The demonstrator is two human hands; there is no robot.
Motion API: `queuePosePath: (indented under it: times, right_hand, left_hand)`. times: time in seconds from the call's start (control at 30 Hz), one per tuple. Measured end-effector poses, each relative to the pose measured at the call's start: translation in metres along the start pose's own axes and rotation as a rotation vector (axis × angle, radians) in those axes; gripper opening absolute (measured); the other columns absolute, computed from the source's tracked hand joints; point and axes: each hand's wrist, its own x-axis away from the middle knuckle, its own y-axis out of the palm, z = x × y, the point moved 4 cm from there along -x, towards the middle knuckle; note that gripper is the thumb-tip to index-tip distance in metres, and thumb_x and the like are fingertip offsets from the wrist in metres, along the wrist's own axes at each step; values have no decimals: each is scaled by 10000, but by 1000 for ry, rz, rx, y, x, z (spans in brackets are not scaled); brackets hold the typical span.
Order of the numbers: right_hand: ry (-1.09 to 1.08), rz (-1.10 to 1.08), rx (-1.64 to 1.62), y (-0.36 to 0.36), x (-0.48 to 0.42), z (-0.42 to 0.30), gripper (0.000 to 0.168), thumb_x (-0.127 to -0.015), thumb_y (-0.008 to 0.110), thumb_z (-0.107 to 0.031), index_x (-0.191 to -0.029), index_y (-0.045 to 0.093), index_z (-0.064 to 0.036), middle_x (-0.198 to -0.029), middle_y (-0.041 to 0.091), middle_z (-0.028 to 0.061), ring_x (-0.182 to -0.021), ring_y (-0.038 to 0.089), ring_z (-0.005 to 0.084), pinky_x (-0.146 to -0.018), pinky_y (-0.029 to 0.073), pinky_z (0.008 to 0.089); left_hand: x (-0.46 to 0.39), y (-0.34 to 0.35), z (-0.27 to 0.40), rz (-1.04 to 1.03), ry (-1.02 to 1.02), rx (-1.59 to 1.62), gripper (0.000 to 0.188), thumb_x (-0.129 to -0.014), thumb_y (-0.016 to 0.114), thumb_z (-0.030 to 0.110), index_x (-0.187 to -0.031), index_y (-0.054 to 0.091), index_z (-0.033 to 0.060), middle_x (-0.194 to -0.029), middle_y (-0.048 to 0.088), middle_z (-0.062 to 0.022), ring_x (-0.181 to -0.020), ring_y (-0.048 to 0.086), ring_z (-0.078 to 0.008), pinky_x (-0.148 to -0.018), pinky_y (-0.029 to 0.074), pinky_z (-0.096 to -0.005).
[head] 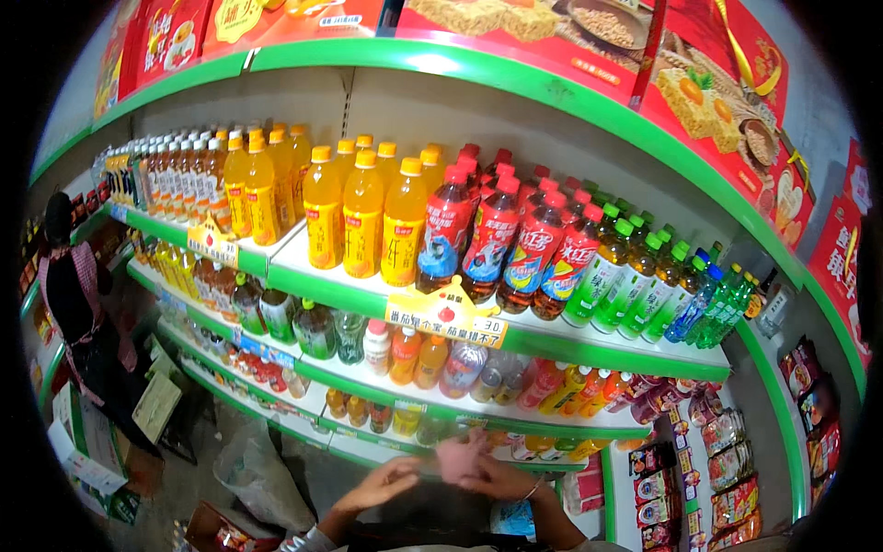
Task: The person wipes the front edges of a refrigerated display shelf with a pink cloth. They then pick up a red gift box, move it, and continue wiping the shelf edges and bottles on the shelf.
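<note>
A crumpled pink cloth (pixel 459 459), slightly blurred, is bunched up in front of the lower shelves. My right hand (pixel 502 477), with a bracelet at the wrist, grips it from the right. Just left of the cloth is my left hand (pixel 390 481), its fingers pointing towards it and nothing seen in its grasp. Beyond both hands rises a white shelf rack with green edging (pixel 331 297). Orange-capped yellow drink bottles (pixel 363 214), red-capped iced tea bottles (pixel 491 234) and green-capped tea bottles (pixel 607 283) stand in rows on its upper tier.
Red gift boxes (pixel 524 34) line the top shelf. A yellow price sign (pixel 447 316) juts from the shelf edge. At far left another person (pixel 76 297) stands near cartons (pixel 86 441). A whitish sack (pixel 259 472) and an open cardboard box (pixel 221 528) lie on the floor. Packaged snacks (pixel 655 490) fill racks at right.
</note>
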Motion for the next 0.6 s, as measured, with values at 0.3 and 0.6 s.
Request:
queuePosePath:
  times: [0.3,0.6]
  right_hand:
    - [-203,-62,141,33,-24,-22,345,-927,542,-350,-1003,528,-14,-1046,502,179,-1017,503,298,-918,382,388]
    - [-98,106,-62,26,-15,8,682,-894,622,-312,-1419,277,-46,-1319,460,196,-1241,446,257,-994,403,353]
  left_hand:
    - [-12,-8,-33,-43,44,23,370,-933,517,101,-1293,468,34,-1167,572,-66,-1079,527,-157,-928,432,-310]
    - [-4,13,32,-14,96,228,333,-939,535,120,-1253,514,9,-1188,567,-62,-1096,514,-141,-948,408,-289]
